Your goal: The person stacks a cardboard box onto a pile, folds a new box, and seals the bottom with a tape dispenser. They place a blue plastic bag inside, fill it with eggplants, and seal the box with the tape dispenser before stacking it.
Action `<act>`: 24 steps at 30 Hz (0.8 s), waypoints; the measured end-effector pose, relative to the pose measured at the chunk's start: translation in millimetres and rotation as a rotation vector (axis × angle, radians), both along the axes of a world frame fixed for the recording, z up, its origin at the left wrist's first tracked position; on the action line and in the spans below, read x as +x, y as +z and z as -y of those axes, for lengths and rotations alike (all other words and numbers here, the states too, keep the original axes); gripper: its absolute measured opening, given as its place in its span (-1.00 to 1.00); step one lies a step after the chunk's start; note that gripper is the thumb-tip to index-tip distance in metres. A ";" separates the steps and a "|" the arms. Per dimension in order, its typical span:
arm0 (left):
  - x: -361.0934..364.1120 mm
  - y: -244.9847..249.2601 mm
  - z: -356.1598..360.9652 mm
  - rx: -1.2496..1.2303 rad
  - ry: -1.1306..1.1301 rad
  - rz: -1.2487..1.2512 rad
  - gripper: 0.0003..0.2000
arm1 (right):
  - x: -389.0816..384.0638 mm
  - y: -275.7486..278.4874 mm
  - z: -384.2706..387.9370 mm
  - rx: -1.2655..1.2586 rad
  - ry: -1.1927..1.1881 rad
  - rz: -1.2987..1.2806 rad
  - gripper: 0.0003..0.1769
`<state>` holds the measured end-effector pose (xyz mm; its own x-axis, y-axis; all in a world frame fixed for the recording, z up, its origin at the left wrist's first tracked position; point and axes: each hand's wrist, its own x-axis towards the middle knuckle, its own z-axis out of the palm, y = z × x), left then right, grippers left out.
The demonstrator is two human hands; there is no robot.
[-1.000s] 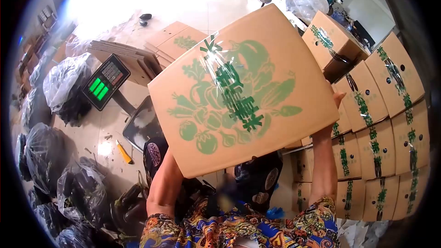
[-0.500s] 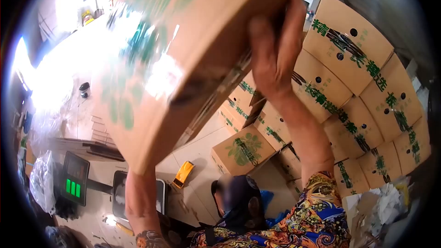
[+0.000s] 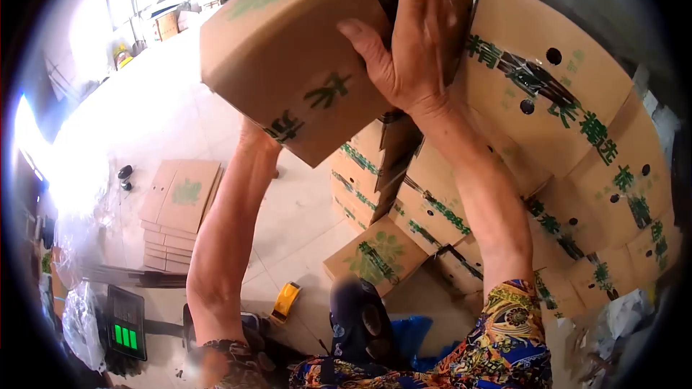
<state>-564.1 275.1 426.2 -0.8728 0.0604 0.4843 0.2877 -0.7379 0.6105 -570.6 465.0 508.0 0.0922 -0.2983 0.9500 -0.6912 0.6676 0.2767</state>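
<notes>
A closed cardboard box (image 3: pixel 288 72) with green print and dark tape is lifted, tilted, before me between my hands. My right hand (image 3: pixel 411 47) presses its palm and fingers against the box's right side, thumb spread across the near face. From below on the left, my left hand (image 3: pixel 261 140) supports the box; its fingers are hidden behind the cardboard. Right beside the lifted box rises a high stack of similar printed boxes (image 3: pixel 555 94), and a lower stack (image 3: pixel 357 180) stands beneath it.
One box (image 3: pixel 376 258) lies on the floor near my legs, with a yellow tape dispenser (image 3: pixel 286 302) to its left. Flattened cartons (image 3: pixel 180 202) are piled on the left. A scale display (image 3: pixel 127 328) with green bars stands at lower left. Loose plastic lies lower right.
The box has turned and moved away from me, so its near printed face shows now. Both arms reach farther forward, and the flattened cartons have come into fuller view.
</notes>
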 end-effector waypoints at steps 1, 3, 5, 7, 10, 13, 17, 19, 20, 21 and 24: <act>-3.1 -1.6 -0.4 0.006 -0.002 0.004 -0.43 | -3.4 -0.6 -1.8 -0.003 -0.010 0.022 0.13; -9.3 -3.2 0.2 0.026 0.008 -0.001 -0.43 | 10.2 -0.9 7.5 0.013 0.045 0.055 0.17; -18.4 -11.9 0.6 0.051 0.020 0.009 -0.43 | 9.0 5.4 9.5 0.070 0.058 0.040 0.28; -31.0 -20.8 5.2 0.091 0.035 0.017 -0.43 | -4.9 2.1 17.5 0.045 0.025 0.113 0.31; -49.9 -25.7 18.2 0.126 0.060 0.011 -0.42 | 9.3 -9.7 23.4 0.096 -0.008 0.116 0.35; -41.9 0.7 7.6 0.072 0.075 -0.025 -0.42 | 17.0 -27.1 27.9 0.090 0.155 0.128 0.35; -66.1 22.0 -12.6 0.017 0.057 -0.043 -0.43 | -8.2 -24.5 28.6 -0.036 0.084 0.029 0.20; -134.4 -4.6 -20.9 -0.094 0.249 -0.195 -0.39 | -10.6 -24.0 19.3 -0.051 0.016 0.026 0.08; -123.6 2.0 -33.9 -0.045 0.302 -0.009 -0.28 | -15.5 -25.1 10.0 -0.039 0.010 0.009 0.05; -111.5 9.2 -47.1 0.020 0.348 0.176 -0.15 | -23.5 -28.0 0.0 -0.060 -0.026 0.032 0.01; -106.1 18.1 -54.5 -0.383 0.466 0.256 0.03 | -44.1 -29.0 -24.7 0.023 0.030 -0.033 -0.33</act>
